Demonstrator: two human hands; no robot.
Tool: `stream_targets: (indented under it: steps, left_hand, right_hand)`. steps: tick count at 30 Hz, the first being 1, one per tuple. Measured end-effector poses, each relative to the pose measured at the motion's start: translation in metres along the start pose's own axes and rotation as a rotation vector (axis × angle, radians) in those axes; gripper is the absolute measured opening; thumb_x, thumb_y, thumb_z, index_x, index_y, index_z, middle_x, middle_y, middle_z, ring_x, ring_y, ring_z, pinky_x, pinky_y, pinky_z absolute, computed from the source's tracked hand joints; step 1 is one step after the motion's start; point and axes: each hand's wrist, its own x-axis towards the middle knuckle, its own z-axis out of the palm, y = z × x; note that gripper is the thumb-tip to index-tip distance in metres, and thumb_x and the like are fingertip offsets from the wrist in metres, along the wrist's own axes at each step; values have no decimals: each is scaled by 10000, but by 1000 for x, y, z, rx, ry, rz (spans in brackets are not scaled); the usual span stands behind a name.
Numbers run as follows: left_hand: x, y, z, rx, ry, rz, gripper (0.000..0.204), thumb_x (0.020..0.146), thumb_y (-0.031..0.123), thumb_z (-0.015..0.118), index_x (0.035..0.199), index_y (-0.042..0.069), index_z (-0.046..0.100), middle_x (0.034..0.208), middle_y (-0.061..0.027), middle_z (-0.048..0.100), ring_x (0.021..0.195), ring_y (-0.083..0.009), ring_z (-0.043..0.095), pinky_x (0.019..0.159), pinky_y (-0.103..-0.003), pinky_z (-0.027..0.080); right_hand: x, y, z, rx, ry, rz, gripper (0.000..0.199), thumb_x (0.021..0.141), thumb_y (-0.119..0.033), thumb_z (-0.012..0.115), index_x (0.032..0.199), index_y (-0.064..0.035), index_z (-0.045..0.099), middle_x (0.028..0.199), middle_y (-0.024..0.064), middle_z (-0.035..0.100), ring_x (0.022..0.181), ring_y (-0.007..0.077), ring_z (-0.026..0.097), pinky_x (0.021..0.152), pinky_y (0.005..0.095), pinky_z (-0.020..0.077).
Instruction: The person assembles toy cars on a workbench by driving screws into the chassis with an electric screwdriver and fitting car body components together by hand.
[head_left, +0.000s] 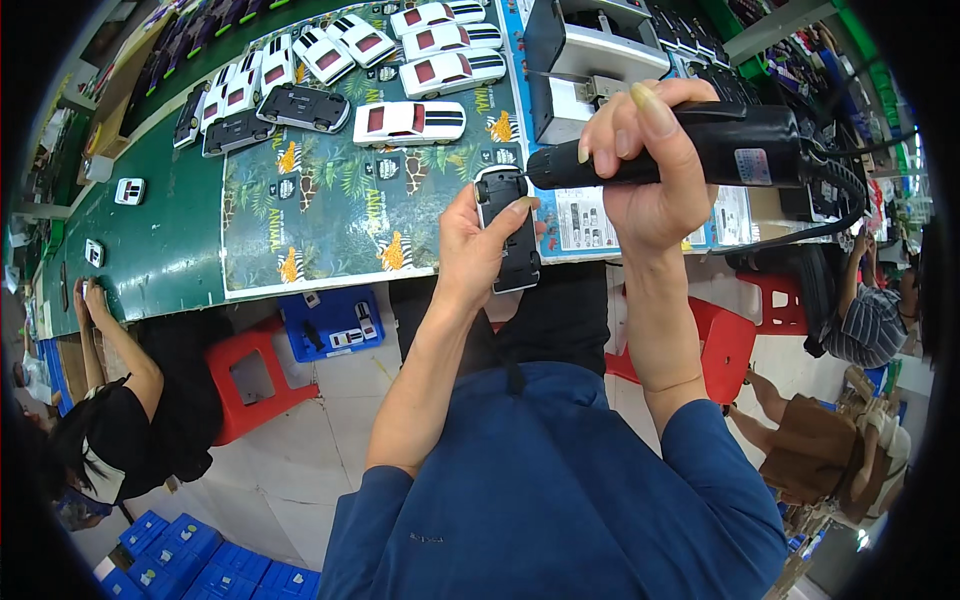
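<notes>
A toy car (pixel 512 237), its black underside turned up, is gripped in my left hand (pixel 473 240) at the table's front edge. My right hand (pixel 655 165) is wrapped round a black electric screwdriver (pixel 735 146) with a cord at its back end. The screwdriver lies almost level, its tip at the far end of the car's underside; I cannot make out whether it touches a screw. Beyond my hands, a white toy car (pixel 410 123) with black stripes stands on the patterned mat (pixel 330 210). Two more lie with black undersides up, one being this car (pixel 303 107).
Several white toy cars (pixel 440 40) crowd the mat's far side. A metal box-like fixture (pixel 590 60) stands at the back right. Below the table are a blue tray (pixel 335 345) and red stools (pixel 258 385). Co-workers sit to the left, one with hands (pixel 92 305) at the table edge.
</notes>
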Motion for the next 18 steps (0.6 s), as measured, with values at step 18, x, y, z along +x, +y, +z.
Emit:
stream_targets:
  steps: [18]
  left_hand:
    - [-2, 2, -1, -6, 17, -89, 215, 861, 2, 661, 1067, -11, 601, 887, -86, 684, 758, -139, 677, 669, -268, 561]
  right_hand:
    - [-8, 18, 5, -145, -132, 105, 145, 770, -60, 767, 749, -42, 624, 628, 8, 593, 504, 41, 524, 471, 185, 410]
